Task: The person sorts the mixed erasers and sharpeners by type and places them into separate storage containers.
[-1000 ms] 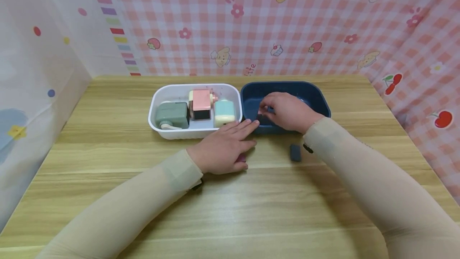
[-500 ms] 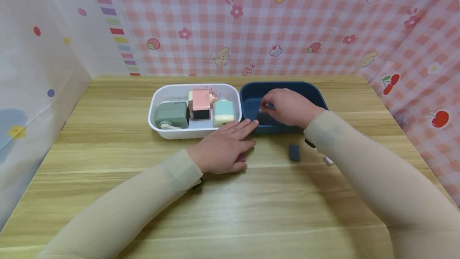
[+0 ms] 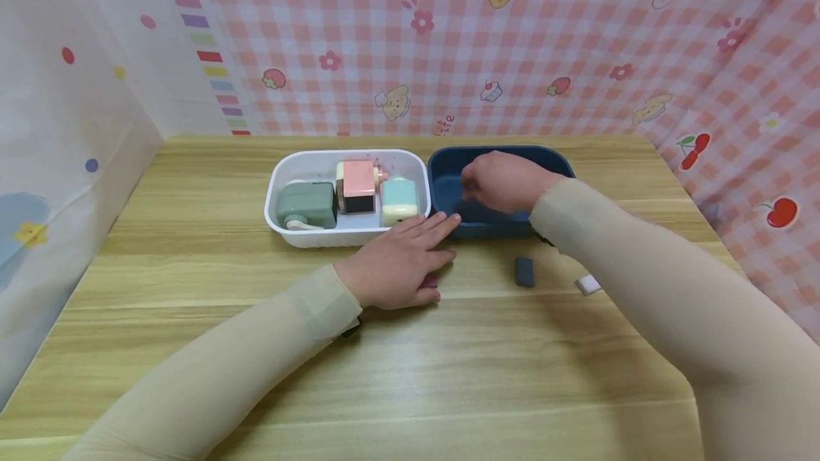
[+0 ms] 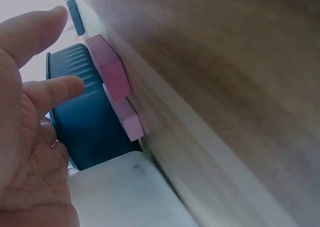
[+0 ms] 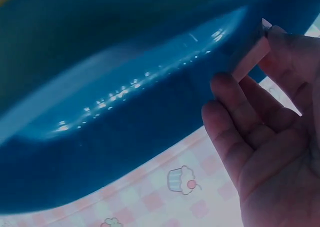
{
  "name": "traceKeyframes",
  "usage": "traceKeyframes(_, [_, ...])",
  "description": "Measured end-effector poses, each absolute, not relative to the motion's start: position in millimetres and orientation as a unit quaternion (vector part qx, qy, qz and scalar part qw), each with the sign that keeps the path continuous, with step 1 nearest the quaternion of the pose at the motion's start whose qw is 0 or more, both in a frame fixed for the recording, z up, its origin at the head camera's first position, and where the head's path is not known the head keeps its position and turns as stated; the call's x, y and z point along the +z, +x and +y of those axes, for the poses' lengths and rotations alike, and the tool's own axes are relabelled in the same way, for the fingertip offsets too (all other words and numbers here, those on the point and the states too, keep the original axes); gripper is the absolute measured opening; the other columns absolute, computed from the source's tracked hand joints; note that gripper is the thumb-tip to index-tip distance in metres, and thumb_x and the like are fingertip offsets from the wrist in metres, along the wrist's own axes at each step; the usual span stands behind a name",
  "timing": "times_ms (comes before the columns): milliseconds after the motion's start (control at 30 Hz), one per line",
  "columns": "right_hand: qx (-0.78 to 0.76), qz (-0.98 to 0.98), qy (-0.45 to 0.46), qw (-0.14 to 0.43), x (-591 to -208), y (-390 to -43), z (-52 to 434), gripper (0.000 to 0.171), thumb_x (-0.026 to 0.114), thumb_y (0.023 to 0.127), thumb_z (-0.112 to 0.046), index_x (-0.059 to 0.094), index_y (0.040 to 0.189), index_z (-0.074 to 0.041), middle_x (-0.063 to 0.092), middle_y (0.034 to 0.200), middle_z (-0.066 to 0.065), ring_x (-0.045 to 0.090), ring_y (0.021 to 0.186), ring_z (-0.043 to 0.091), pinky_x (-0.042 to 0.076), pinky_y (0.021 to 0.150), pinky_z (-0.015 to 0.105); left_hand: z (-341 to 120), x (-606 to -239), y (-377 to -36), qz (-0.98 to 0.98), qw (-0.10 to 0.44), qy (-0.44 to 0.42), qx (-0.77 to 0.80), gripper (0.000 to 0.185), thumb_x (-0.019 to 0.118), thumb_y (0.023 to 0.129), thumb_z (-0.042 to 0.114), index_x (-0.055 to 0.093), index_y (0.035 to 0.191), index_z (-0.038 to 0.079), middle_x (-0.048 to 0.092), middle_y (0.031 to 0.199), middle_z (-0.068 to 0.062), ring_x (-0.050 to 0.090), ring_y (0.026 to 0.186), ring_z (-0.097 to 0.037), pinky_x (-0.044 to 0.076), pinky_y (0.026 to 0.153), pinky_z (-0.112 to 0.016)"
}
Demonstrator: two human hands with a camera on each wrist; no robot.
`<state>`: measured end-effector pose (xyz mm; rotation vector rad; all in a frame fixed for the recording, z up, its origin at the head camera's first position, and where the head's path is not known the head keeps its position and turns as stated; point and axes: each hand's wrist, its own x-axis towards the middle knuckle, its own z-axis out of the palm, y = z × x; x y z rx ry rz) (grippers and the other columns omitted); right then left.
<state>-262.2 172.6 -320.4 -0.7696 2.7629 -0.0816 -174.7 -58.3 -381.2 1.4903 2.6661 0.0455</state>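
Bare table (image 3: pixel 192 247) surrounds you; your right hand (image 3: pixel 506 182) pinches a small pale pink eraser (image 5: pixel 250 57) over the blue bin (image 3: pixel 448 191), your left hand (image 3: pixel 400 262) rests flat.

Both arms come in from the near edge of the bench in beige sleeves. The left hand (image 3: pixel 400 262) lies palm down near the bench's middle, fingers straight and together, pointing toward the far edge. The right hand (image 3: pixel 502 182) is raised farther back, wrist bent, fingers curled; the right wrist view suggests a fingertip grip on something small.
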Motion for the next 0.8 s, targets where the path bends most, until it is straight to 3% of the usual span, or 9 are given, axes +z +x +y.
traceKeyframes(267, [-0.003, 0.948, -0.281, 0.150, -322.9, -266.0, 159.8, 0.022, 0.067, 0.105, -0.024, 0.075, 0.119, -0.009, 0.078, 0.114, 0.008, 0.073, 0.104, 0.023, 0.059, 0.101, 0.047, -58.2, -382.3, -175.2, 0.872, 0.042, 0.487, 0.010, 0.062, 0.062, 0.102, 0.054, 0.058, 0.153, 0.019, 0.011, 0.178, -0.009, 0.009, 0.166, -0.026, 0.008, 0.136, -0.039])
traceKeyframes(533, [-0.012, 0.951, -0.259, 0.166, -318.2, -260.5, 159.7, 0.034, 0.064, 0.105, -0.019, 0.069, 0.138, -0.011, 0.071, 0.137, 0.008, 0.064, 0.133, 0.026, 0.050, 0.116, 0.050, -58.5, -381.3, -174.8, 0.872, 0.039, 0.488, 0.011, 0.062, 0.063, 0.101, 0.054, 0.058, 0.152, 0.019, 0.013, 0.178, -0.009, 0.012, 0.166, -0.027, 0.009, 0.136, -0.040])
traceKeyframes(800, [-0.020, 0.961, -0.248, 0.118, -308.1, -241.1, 181.8, 0.038, 0.067, 0.104, -0.021, 0.067, 0.139, -0.006, 0.069, 0.140, 0.013, 0.064, 0.132, 0.031, 0.052, 0.112, 0.052, -58.6, -380.9, -174.5, 0.872, 0.042, 0.488, 0.010, 0.062, 0.063, 0.102, 0.053, 0.058, 0.153, 0.019, 0.011, 0.178, -0.010, 0.012, 0.166, -0.029, 0.009, 0.136, -0.040])
